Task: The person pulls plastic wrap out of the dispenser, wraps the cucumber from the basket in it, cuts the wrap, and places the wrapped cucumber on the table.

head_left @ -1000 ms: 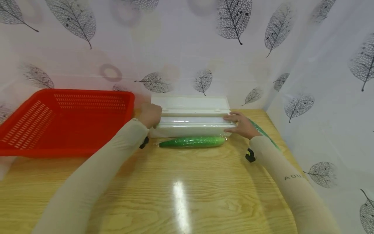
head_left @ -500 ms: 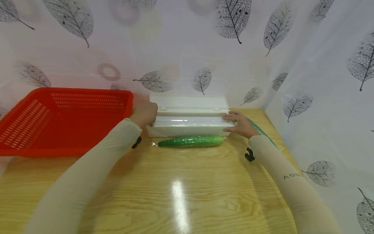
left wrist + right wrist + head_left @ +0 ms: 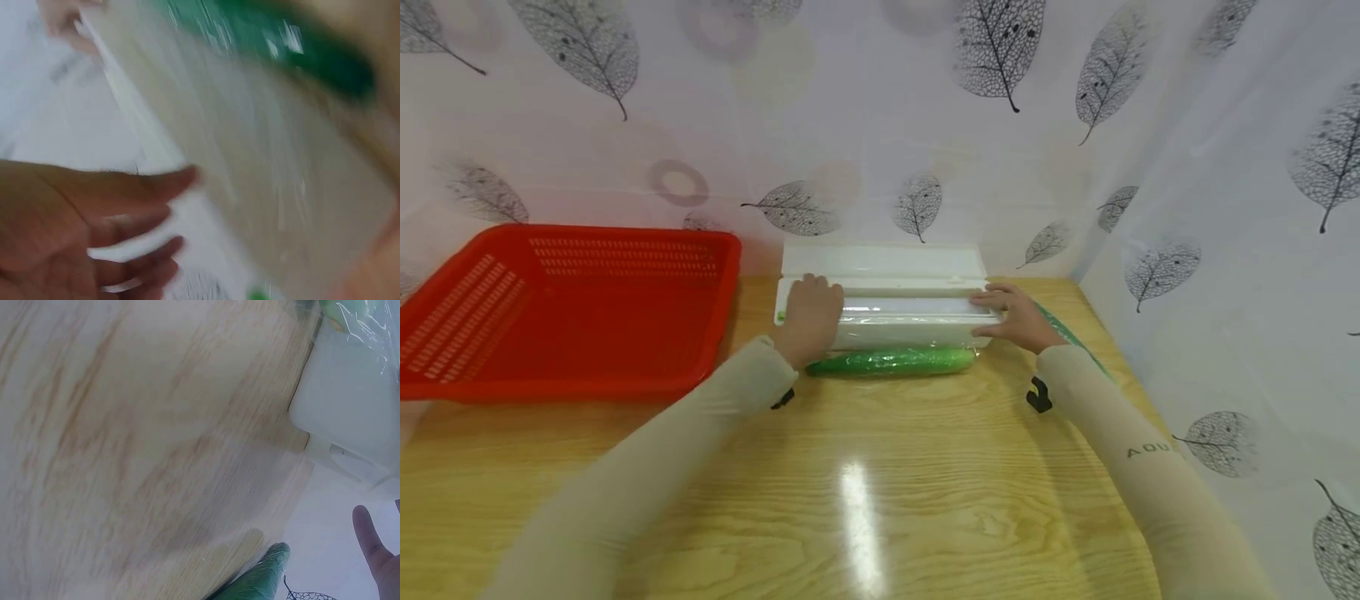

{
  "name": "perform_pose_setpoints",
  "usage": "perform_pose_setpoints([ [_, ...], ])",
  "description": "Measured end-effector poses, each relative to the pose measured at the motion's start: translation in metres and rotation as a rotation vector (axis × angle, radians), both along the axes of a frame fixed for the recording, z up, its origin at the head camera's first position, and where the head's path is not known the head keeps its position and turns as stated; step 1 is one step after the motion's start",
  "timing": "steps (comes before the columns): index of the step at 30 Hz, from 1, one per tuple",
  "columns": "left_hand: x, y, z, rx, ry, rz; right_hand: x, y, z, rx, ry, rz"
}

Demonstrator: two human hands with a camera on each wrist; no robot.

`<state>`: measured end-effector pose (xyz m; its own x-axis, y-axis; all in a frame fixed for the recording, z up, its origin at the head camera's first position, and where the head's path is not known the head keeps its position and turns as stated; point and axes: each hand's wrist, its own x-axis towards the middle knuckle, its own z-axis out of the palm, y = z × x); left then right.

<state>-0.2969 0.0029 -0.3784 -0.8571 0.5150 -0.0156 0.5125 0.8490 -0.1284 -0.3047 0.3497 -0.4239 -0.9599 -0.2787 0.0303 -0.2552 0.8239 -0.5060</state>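
A white cling film dispenser stands against the back wall with its lid raised; the film roll shows inside. Clear film stretches over its front. My left hand lies over the dispenser's left part; the left wrist view, blurred, shows its thumb and fingers extended along the edge. My right hand rests on the right end, fingers on top and thumb at the front. A film-wrapped cucumber lies right before the dispenser. Another green wrapped cucumber lies at the right, partly hidden by my right arm.
A red plastic basket with slotted sides stands to the left on the wooden table. Leaf-patterned sheeting covers the wall behind and at the right. A small green tab shows at the dispenser's left end.
My left hand first shifted left to the dispenser's left end, then moved right over its front left part, with its fingers extending. My right hand stays on the right end.
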Motion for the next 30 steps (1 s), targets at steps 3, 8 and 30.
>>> perform_pose_setpoints([
  [3,0.02,0.024,-0.018,0.119,0.004,-0.234,-0.002,0.001,0.0,0.005,0.005,-0.001],
  [8,0.032,0.05,-0.047,0.105,0.001,-0.347,-0.004,0.001,0.0,0.006,0.011,0.009],
  [30,0.06,0.043,-0.036,0.233,-0.352,-0.4,0.031,-0.015,0.022,0.127,-0.012,0.088],
])
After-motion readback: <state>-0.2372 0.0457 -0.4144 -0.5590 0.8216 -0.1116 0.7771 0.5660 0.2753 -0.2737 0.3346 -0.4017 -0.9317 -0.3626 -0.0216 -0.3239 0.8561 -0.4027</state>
